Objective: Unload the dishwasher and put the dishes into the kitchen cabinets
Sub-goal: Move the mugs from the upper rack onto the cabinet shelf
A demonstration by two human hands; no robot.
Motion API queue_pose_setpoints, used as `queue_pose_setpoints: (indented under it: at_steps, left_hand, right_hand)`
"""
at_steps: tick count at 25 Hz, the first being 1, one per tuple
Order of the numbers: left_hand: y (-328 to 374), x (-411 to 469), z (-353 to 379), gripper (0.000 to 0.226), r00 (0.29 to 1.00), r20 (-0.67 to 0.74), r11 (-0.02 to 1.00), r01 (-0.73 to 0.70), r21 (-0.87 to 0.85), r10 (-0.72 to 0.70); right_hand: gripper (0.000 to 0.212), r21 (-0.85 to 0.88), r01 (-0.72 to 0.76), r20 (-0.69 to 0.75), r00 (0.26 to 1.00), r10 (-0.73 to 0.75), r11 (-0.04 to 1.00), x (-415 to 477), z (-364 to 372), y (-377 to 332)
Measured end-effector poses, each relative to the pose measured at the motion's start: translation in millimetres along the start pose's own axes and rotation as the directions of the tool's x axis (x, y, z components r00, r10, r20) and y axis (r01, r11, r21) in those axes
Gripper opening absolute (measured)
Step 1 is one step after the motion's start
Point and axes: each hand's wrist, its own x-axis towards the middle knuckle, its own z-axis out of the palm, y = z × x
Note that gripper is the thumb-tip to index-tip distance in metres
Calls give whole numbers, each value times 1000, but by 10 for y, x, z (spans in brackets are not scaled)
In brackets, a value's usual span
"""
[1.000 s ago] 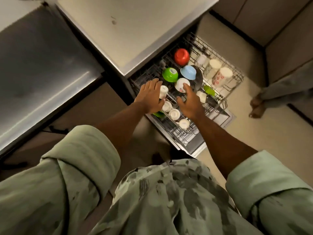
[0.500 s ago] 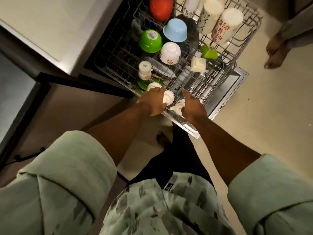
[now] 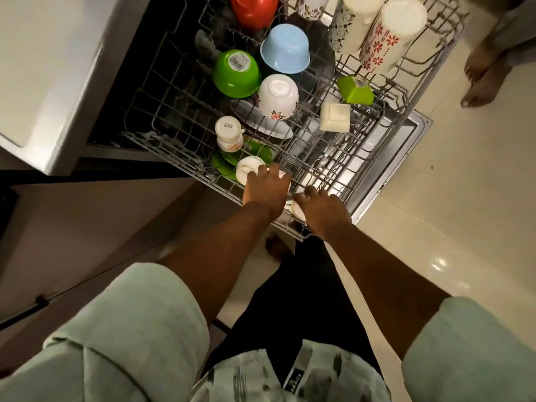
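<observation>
Left hand (image 3: 265, 188) and right hand (image 3: 322, 210) grip round glossy white cups (image 3: 296, 210) in wire rack (image 3: 162, 111).

The left hand (image 3: 265, 190) covers nearly all of a small white cup (image 3: 282, 174) at the near edge of the dishwasher rack (image 3: 162, 140), so its grip cannot be told; the right hand (image 3: 322, 210) hides a second cup (image 3: 296, 210) but for a pale sliver; the red bowl (image 3: 253, 10) and a white tumbler (image 3: 355, 18) are cut off by the top edge; green plates (image 3: 258, 152) lie mostly under cups; a bystander's feet (image 3: 478, 82) run off the right edge
</observation>
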Motion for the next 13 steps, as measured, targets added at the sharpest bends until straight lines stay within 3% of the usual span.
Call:
queue_pose_setpoints:
  at_steps: [8,13]
  left_hand:
    - [-27,-25,-6,52,999,-23,950,20,-311,-29]
    - [-59,-308,-224,54,992,-118,920,3,-393,-53]
  right_hand:
    - [60,23,-18,-18,1000,19,1000,-95,-73,101]
    - [70,199,-14,-91,995,33,980,-359,-380,119]
